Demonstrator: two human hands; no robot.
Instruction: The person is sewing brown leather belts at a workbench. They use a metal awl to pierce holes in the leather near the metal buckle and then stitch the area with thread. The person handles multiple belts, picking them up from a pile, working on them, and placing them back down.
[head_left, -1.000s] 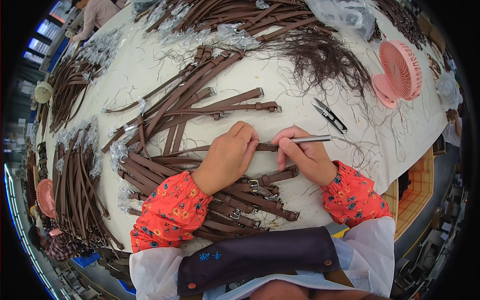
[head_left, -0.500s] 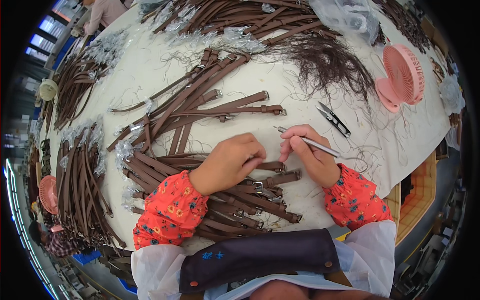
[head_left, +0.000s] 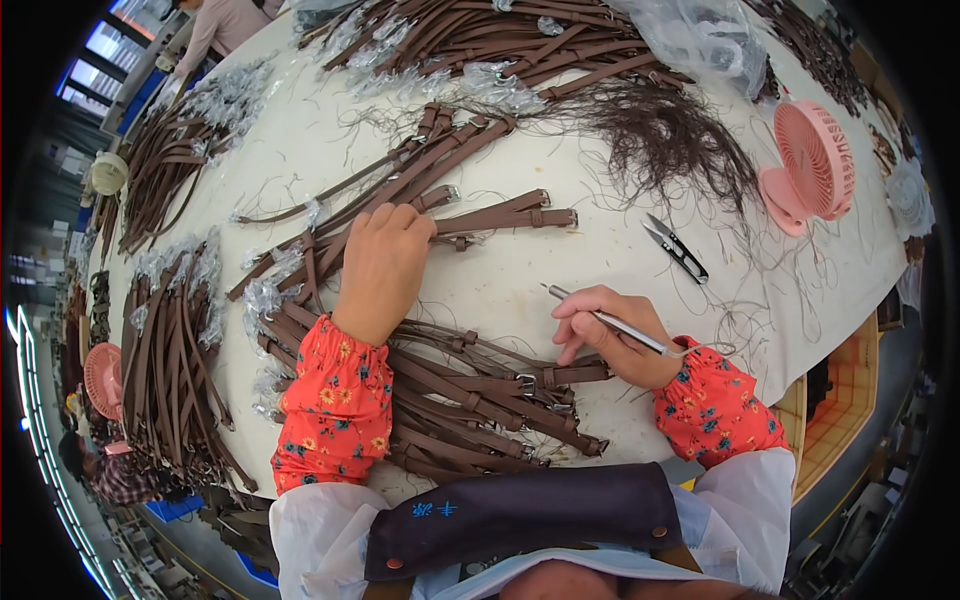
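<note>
My left hand (head_left: 385,262) lies over the middle bundle of brown leather belts (head_left: 440,165), its fingers curled down onto a belt; thumb and fingertips are hidden beneath it. In my right hand (head_left: 622,335) is a slim metal pen-shaped tool (head_left: 632,331) with a thin cord, its tip pointing up and left. That hand hovers beside the buckle ends of a lower pile of brown belts (head_left: 480,397), partly under my left forearm. Black-handled thread snips (head_left: 676,249) rest on the white table covering, beyond my right hand.
A pink fan (head_left: 812,160) stands at the right, near a heap of dark loose threads (head_left: 665,140). More belts with plastic-wrapped buckles (head_left: 175,360) lie at the left, and others at the far side beside a clear plastic bag (head_left: 700,40). Another person (head_left: 222,30) is at the far left.
My left hand has moved up and left, from above the lower pile to the middle bundle. My right hand has lowered slightly, still holding the pen-shaped tool.
</note>
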